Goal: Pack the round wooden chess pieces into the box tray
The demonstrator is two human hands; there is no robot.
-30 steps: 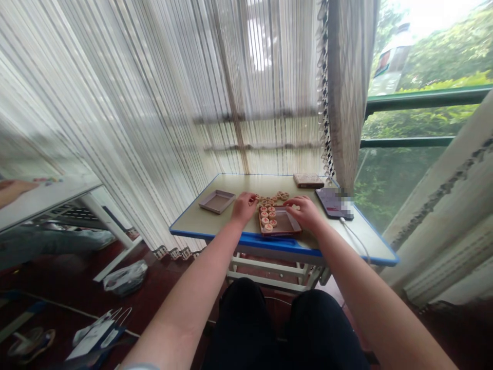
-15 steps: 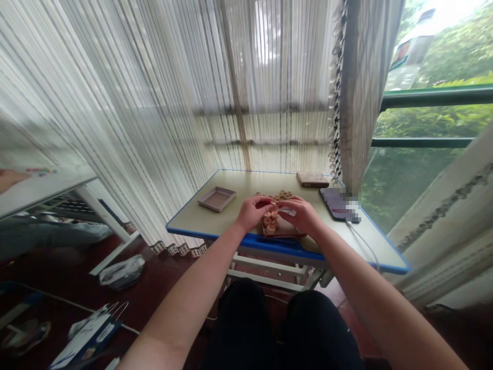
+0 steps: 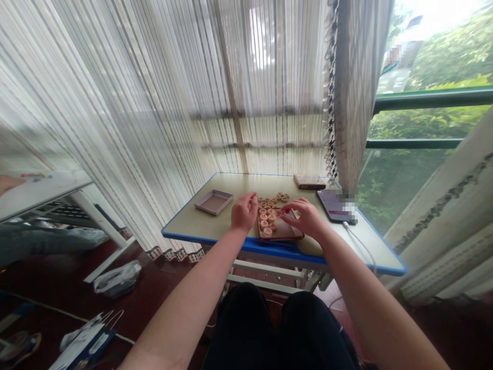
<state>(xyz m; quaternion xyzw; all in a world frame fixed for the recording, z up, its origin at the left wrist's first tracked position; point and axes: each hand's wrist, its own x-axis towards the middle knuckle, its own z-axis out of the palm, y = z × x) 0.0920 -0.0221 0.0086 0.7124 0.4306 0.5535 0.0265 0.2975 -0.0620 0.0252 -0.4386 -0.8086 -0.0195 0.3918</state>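
Note:
A shallow brown box (image 3: 287, 234) lies at the near edge of a small blue-rimmed table (image 3: 200, 226), with several round wooden game pieces (image 3: 266, 218) in its left part. More pieces (image 3: 280, 197) lie loose on the table behind it. My left hand (image 3: 243, 211) rests at the box's left side, fingers curled, fingertips near the loose pieces. My right hand (image 3: 304, 216) hovers over the box's right half, thumb and fingers pinched at a piece; what they hold is too small to make out.
An empty box lid (image 3: 213, 201) sits at the table's left. A flat wooden block (image 3: 309, 180) lies at the back, a phone (image 3: 336, 205) with a cable at the right. Curtains hang behind the table. Bags (image 3: 115, 277) lie on the dark floor at left.
Both hands, which met over the box half a second ago, have drawn apart. The left went back toward the loose pieces; the right stayed over the box. More pieces show in the box.

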